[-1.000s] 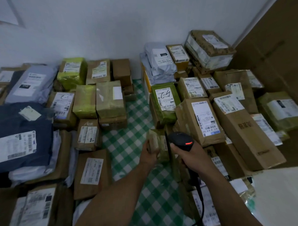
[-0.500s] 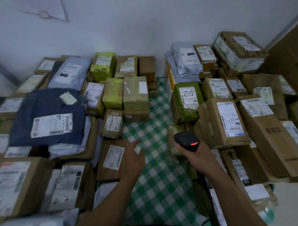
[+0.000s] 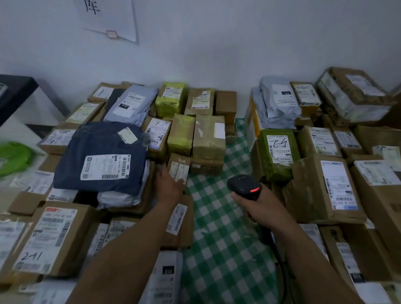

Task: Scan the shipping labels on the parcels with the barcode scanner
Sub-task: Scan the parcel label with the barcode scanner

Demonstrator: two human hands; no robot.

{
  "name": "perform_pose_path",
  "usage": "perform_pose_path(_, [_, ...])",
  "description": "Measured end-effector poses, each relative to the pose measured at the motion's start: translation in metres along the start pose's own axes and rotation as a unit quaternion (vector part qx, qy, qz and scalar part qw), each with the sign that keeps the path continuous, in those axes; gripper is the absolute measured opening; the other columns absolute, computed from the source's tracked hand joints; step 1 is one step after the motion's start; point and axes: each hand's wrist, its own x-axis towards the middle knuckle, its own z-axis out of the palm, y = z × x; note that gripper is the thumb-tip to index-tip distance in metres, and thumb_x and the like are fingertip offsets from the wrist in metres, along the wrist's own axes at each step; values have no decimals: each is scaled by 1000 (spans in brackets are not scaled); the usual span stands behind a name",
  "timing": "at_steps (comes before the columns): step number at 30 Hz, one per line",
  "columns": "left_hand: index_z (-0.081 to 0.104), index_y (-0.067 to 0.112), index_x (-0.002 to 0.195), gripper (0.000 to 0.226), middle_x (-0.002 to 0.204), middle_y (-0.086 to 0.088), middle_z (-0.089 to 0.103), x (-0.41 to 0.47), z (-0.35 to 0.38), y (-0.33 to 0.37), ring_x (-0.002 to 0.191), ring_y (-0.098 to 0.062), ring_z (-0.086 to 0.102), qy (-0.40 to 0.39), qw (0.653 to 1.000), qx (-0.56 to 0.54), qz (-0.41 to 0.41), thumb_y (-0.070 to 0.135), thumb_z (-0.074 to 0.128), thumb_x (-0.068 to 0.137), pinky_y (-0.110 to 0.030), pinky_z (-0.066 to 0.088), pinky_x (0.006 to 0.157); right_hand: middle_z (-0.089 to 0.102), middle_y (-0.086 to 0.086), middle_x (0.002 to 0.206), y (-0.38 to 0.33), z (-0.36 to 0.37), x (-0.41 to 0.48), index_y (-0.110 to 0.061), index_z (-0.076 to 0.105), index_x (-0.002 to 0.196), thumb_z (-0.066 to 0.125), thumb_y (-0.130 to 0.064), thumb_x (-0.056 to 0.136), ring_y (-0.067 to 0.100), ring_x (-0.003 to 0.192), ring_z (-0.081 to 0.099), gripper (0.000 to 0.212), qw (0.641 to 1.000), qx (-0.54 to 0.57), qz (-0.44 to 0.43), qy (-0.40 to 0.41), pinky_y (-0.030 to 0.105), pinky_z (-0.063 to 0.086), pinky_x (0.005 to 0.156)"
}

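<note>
Now, at the lower left of the frame sits a big brown box [image 3: 48, 239] with 241 written on it, and above it lies a dark blue bag parcel [image 3: 99, 160] with a white label. Next, in the middle left, the left hand [image 3: 169, 187] reaches out with loose, spread fingers, holding nothing, right beside a small brown box [image 3: 178, 167]; I cannot tell if it touches the box. A strip of green and white checked cloth [image 3: 220, 230] runs down the middle. Right of it, the right hand [image 3: 265, 208] has its fingers wrapped around the barcode scanner [image 3: 244, 186], which shows a little red light. More parcels pile up on the right, like a green parcel [image 3: 278, 149]. I think the step is picking the next parcel on the left side. The next move calls for steadying that small box and turning the scanner left to face its label.
</note>
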Motion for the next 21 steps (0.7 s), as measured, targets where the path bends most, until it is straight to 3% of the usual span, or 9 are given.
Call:
perform_pose_path(3, [24,11,159,102,154,-12,43,-4,8,-10,138,-31,47,-27,998,-49,-10,36,85,81,-47,42,112,71,-5,87,-1,3,2,-37,62,116,80,-39,90,9,70,66,32,1000,-2,10,-2,18,46,52])
perform_pose_path(5, [34,16,155,103,150,-5,50,-8,13,-16,134,-25,53,-36,996,-78,-13,56,84,74,-48,47,111,72,-6,95,-2,4,3,-37,60,120,80,-41,89,10,75,68,37,1000,-10,14,-1,20,48,57])
perform_pose_path(8, [37,16,153,89,147,-10,53,-12,18,-21,134,-30,54,-8,995,-96,-20,44,82,82,-51,48,109,73,-4,96,-3,5,3,-36,60,121,80,-41,89,10,71,67,38,1000,-17,11,-5,21,49,58])
perform_pose_path(12, [20,23,160,97,159,-6,39,-32,8,-5,141,-25,45,-7,988,-155,2,30,83,86,-47,47,111,71,-4,86,-5,2,2,-32,61,122,79,-38,91,7,64,64,36,1000,-13,6,-6,17,47,52])
perform_pose_path(16, [45,33,134,66,127,17,59,-70,-10,15,113,-1,62,-15,974,-223,40,21,86,83,-15,56,82,71,-6,100,-9,1,-1,-39,54,123,77,-38,92,11,75,68,39,1000,6,-8,-4,20,50,59])
perform_pose_path(21, [61,38,122,49,111,26,69,-102,-35,24,102,4,67,-87,964,-239,79,18,85,84,-20,59,77,73,-5,99,-16,9,-11,-39,55,124,79,-32,91,14,72,71,42,998,42,-49,9,29,57,66])
